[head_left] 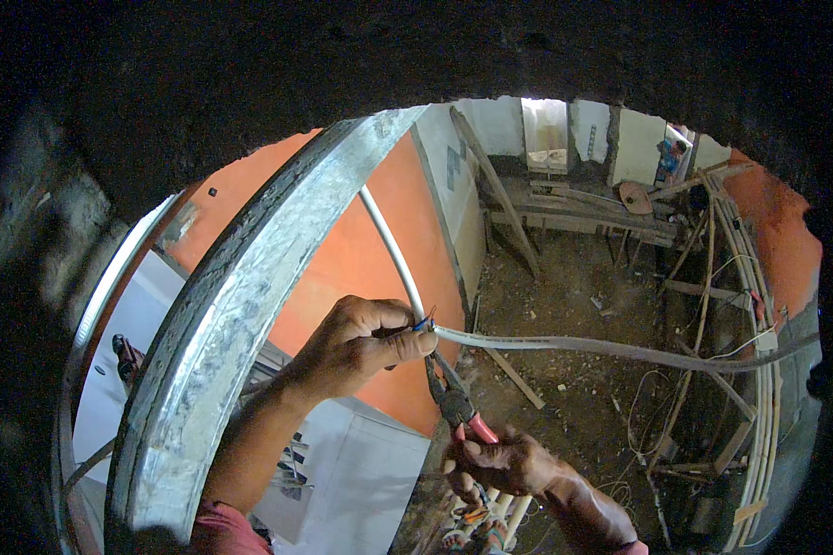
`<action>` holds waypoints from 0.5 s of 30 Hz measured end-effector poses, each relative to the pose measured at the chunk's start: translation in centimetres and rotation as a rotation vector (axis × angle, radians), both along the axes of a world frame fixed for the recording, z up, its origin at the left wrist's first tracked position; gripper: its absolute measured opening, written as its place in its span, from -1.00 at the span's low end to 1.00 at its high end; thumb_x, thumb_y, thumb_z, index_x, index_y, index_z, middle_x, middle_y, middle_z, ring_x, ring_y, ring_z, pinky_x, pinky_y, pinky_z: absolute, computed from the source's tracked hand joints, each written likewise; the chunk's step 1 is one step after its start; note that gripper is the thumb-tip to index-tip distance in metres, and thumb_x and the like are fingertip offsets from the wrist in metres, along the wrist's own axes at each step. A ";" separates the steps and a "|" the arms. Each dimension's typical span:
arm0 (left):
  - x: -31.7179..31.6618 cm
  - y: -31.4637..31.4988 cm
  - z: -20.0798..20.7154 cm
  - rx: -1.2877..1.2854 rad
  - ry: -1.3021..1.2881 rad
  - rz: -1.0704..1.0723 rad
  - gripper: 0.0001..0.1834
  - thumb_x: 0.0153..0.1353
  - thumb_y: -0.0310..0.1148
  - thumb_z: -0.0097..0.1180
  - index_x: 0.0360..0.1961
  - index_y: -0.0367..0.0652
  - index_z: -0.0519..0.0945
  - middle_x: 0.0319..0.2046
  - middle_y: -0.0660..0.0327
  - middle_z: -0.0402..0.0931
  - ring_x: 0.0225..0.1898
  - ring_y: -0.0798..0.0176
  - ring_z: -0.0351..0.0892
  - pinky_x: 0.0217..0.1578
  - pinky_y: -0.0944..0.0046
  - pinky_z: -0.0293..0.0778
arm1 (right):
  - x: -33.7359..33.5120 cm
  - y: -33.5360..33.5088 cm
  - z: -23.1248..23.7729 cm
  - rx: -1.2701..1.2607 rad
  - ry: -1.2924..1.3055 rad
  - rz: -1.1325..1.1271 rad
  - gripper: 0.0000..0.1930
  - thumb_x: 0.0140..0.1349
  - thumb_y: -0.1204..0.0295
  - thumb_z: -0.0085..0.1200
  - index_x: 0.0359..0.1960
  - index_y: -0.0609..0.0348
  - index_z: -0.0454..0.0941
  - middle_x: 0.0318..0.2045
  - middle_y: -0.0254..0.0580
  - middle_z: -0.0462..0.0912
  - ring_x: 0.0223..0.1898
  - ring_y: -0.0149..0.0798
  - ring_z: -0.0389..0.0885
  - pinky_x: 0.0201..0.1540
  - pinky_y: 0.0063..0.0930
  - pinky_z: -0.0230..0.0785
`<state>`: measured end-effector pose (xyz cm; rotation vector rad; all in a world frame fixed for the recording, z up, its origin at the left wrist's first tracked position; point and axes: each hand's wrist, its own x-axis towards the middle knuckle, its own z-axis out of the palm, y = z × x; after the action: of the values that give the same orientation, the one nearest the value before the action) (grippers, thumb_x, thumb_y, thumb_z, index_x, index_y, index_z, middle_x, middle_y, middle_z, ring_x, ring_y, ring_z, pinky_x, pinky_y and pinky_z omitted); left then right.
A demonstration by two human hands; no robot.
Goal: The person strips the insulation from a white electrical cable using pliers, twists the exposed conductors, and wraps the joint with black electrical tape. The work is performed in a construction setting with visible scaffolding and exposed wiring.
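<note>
My left hand (pixel 366 344) is closed, its thumb and fingers pinching the joint where two white sheathed cables meet. One cable (pixel 391 239) runs up toward the beam, and the other cable (pixel 565 344) stretches away to the right. Short blue and dark wire ends (pixel 425 324) poke out above my thumb. My right hand (pixel 502 464) grips the red handles of a pair of pliers (pixel 453 403). Their dark jaws point up, just under my left fingertips; whether they bite on a wire is hidden.
A grey concrete beam (pixel 241 277) curves along my left, before an orange wall (pixel 342 277). Dark rough material borders the view overhead. Far below lies a dirt floor (pixel 565 277) with planks and loose wires. Wooden poles (pixel 759 416) stand at right. Another person (pixel 673 155) is at the far doorway.
</note>
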<state>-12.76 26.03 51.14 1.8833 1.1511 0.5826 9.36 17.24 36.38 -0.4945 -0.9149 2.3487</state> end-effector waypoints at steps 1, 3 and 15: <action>0.0 0.0 0.1 -0.008 -0.015 -0.006 -0.69 0.32 -0.18 0.25 -0.31 -0.26 0.68 -0.59 0.38 0.45 -0.49 0.51 0.37 -0.45 0.40 0.29 | 0.1 0.0 0.0 -0.011 0.014 -0.005 -0.65 0.45 0.25 0.04 0.13 0.18 0.37 -0.11 -0.15 0.61 -0.25 -0.36 0.64 -0.22 -0.35 0.54; 0.1 -0.2 0.2 -0.018 0.006 0.019 -0.69 0.32 -0.18 0.25 -0.32 -0.26 0.69 -0.60 0.38 0.44 -0.51 0.51 0.36 -0.46 0.40 0.29 | 0.2 0.0 0.2 -0.031 0.062 -0.004 -0.62 0.44 0.24 0.07 0.15 0.20 0.39 -0.12 -0.13 0.63 -0.22 -0.38 0.65 -0.22 -0.37 0.53; 0.7 -0.6 0.3 0.042 0.082 0.039 -0.67 0.28 -0.12 0.23 -0.31 -0.24 0.69 -0.61 0.38 0.43 -0.54 0.51 0.36 -0.52 0.41 0.26 | 0.4 -1.5 1.3 1.115 -0.926 -0.603 -0.39 0.30 0.41 0.15 0.32 0.44 0.24 -0.01 0.31 0.58 -0.11 0.25 0.63 -0.10 -0.04 0.55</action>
<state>-12.08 25.43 51.44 1.9398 1.2400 0.5590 9.76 15.70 37.73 -1.1377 -1.9069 0.7515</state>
